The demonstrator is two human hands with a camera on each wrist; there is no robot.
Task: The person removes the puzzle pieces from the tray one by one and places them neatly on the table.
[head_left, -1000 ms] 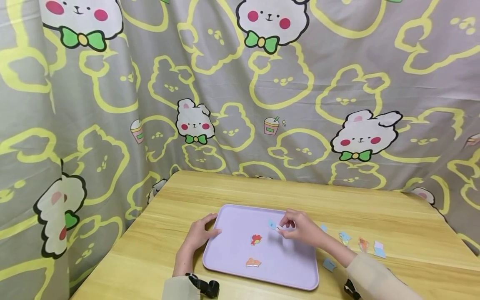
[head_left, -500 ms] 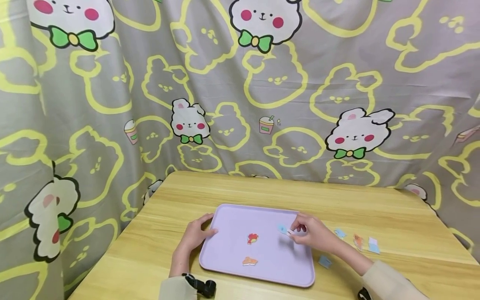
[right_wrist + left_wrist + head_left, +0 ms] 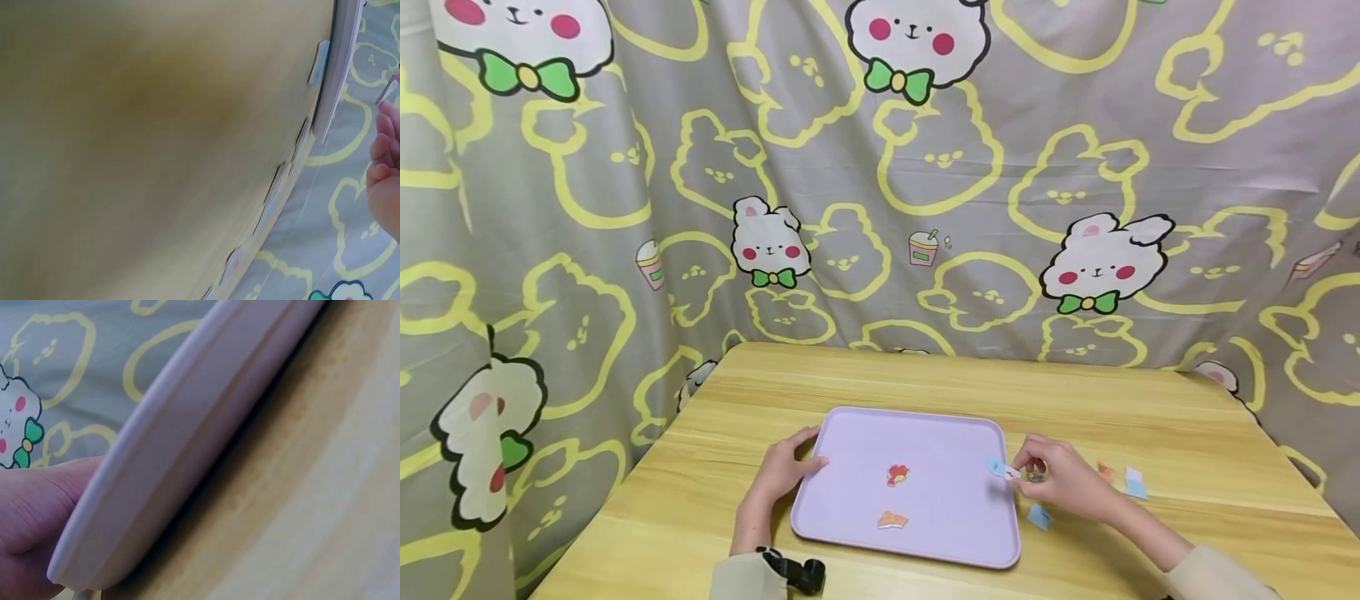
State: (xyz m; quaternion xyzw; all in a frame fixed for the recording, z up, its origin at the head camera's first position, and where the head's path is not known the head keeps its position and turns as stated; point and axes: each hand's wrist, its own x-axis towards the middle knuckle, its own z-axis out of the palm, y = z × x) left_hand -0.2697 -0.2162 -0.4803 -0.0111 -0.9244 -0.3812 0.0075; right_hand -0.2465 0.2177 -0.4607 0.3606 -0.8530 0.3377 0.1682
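Note:
A lilac tray (image 3: 940,508) lies on the wooden table. My left hand (image 3: 778,471) holds its left rim, the thumb over the edge; in the left wrist view the hand (image 3: 37,519) is partly hidden behind the tray wall. My right hand (image 3: 1063,475) pinches a small light-blue and white cut-out piece (image 3: 996,467) above the right rim. In the right wrist view this piece (image 3: 386,90) shows edge-on at the fingertips. On the tray lie a red and yellow piece (image 3: 897,475) and an orange piece (image 3: 892,520), apart from each other.
Right of the tray, on the table, lie a blue piece (image 3: 1039,517), an orange piece (image 3: 1105,471) and a white and blue piece (image 3: 1136,483). Another piece is partly hidden by the right hand. A patterned curtain (image 3: 850,167) hangs behind the table (image 3: 865,375).
My right hand has moved right with the pinched piece, from above the tray's inside to its right rim. The left hand stays on the left rim. The head view has shifted slightly.

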